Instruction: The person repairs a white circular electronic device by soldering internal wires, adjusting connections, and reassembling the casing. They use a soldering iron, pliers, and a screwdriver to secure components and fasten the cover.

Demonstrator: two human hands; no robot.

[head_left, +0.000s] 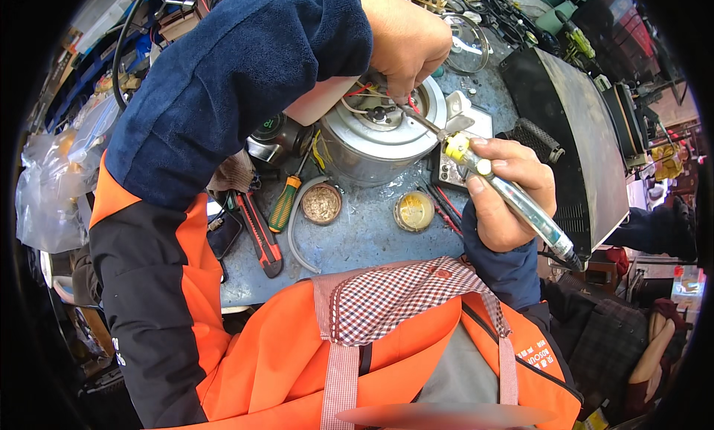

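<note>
Crowded blue counter (pixel 357 237): little free room is left; wires are pinched by the left hand (pixel 405 40) in a metal pot (pixel 372 136), a soldering iron (pixel 513 199) is gripped by the right hand (pixel 509 196).

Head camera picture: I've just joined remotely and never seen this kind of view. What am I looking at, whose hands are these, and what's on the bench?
This is one wide fisheye picture from a camera worn on the person's head, looking down, so straight edges bend near the rim. Both forearms in blue and orange sleeves are the wearer's own. The right hand holds a pen-shaped soldering iron with a yellow collar, its tip pointing into the round silver metal appliance body. The fingers of the left hand pinch the wires inside that body. On the blue-grey bench top lie an orange-handled screwdriver, a red utility knife, a small round tin of brownish crumbs and a small round tin of yellow paste.
</note>
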